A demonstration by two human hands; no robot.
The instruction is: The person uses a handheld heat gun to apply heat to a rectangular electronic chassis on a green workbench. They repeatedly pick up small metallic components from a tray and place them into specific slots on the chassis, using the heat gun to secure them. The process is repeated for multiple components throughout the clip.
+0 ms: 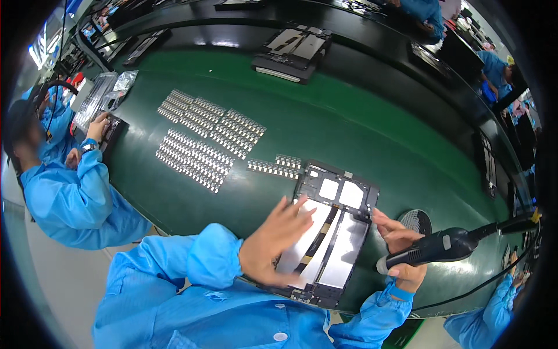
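An opened tablet-like device (328, 262) with silver battery panels and dark flex strips lies at the table's near edge in front of me. Over its left side is my left hand (276, 244), fingers spread, holding nothing; whether the fingertips touch the device cannot be made out. Beside the device's right edge, my right hand (407, 272) holds a black corded tool (444, 247) that looks like an electric screwdriver. The tool lies across the palm, grey nose toward the device. Its thumb is below the body and the fingers above, partly hidden by it.
Sheets of small silver parts (195, 160) lie left of centre, with a smaller strip (276, 168) near the device. A round dish (415, 221) sits behind the tool. More devices (293, 49) are stacked on the far ledge. A co-worker (70, 192) sits at left. A cable (465, 295) runs at right.
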